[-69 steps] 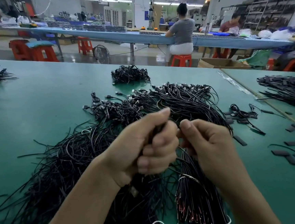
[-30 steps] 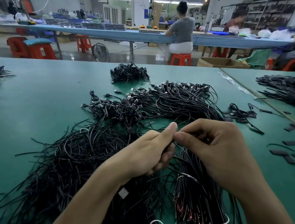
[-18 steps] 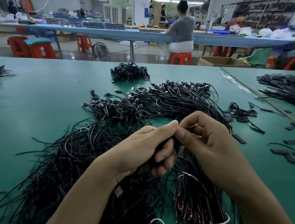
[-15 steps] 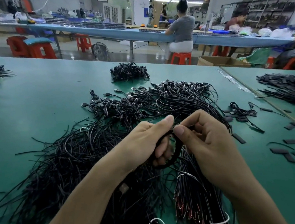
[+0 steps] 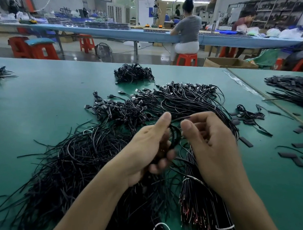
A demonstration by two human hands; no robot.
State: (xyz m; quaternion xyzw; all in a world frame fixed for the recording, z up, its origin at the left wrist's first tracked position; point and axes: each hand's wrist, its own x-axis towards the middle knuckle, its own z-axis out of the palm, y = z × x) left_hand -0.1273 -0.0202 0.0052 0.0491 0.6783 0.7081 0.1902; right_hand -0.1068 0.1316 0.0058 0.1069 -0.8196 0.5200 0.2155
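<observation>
The left hand point(image 5: 150, 148) and the right hand point(image 5: 212, 146) work together on one thin black cable point(image 5: 175, 133); it hangs in the air between the two grips, a little above the green surface point(image 5: 35, 99), and it is bent into a small loop. The grip of the left hand is curled round the loop, with the thumb stretched up beside it; the grip of the right hand pinches the free run of the cable between thumb and forefinger, the other fingers loosely bent.

I judge the cable to be very light and soft, but with some spring, so the loop may open again if it is released; the jacket looks smooth and may slide through the fingers. A good place to hold is where the turns of the loop cross, and near the free end for guiding.

The loop stands nearly upright, its long axis up and down; the free run goes across from the left grip to the right grip. To the left of the grips and below them lies a loose pile of cut cables point(image 5: 69, 168); under the right grip is a tied bundle point(image 5: 196, 202); beyond the grips are coiled cables with plugs point(image 5: 128, 109).
</observation>
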